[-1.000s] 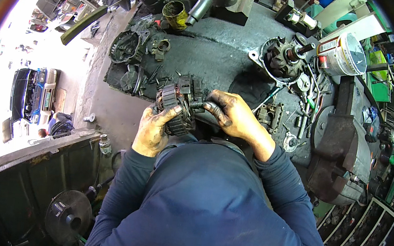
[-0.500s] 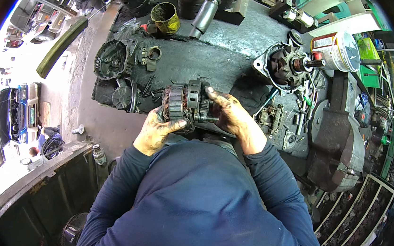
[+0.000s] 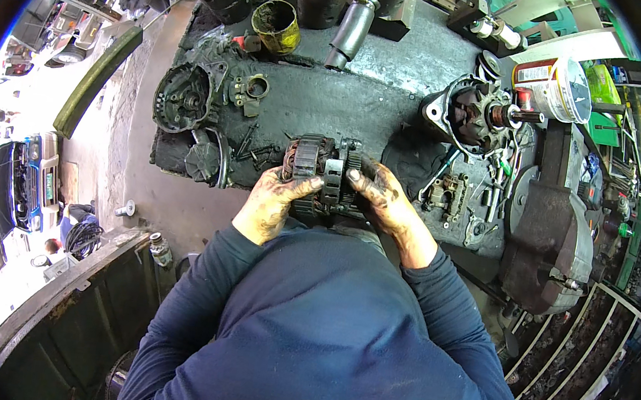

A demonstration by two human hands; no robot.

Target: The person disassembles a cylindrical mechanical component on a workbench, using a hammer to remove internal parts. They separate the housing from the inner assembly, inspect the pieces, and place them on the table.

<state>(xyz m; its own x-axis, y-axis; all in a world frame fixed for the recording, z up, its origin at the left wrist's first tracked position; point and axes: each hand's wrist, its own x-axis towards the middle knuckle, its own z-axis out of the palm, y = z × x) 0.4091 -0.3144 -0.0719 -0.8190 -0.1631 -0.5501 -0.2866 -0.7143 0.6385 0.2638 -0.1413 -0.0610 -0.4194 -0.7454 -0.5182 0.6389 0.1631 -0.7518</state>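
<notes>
Near the bench's front edge, close to my body, I hold a greasy alternator stator (image 3: 310, 156), a ridged metal ring with copper windings at its side. My left hand (image 3: 270, 199) grips its left side, thumb across the front. Against its right side sits a dark round slotted part (image 3: 333, 178); whether the two are joined I cannot tell. My right hand (image 3: 384, 198) is closed on that part from the right, its blackened thumb on the rim. Fingers of both hands are partly hidden behind the pieces.
An opened round housing (image 3: 181, 98) and a small metal bracket (image 3: 249, 93) lie left. A yellow can (image 3: 275, 32) stands behind. On the right are a housing with a finned rotor (image 3: 471, 118), a white bucket (image 3: 566, 89), several tools and a large vise (image 3: 549, 230).
The stator and slotted part have shifted slightly right and turned in my hands. My left thumb lies higher across the stator; my right thumb has come down from the top onto the slotted part.
</notes>
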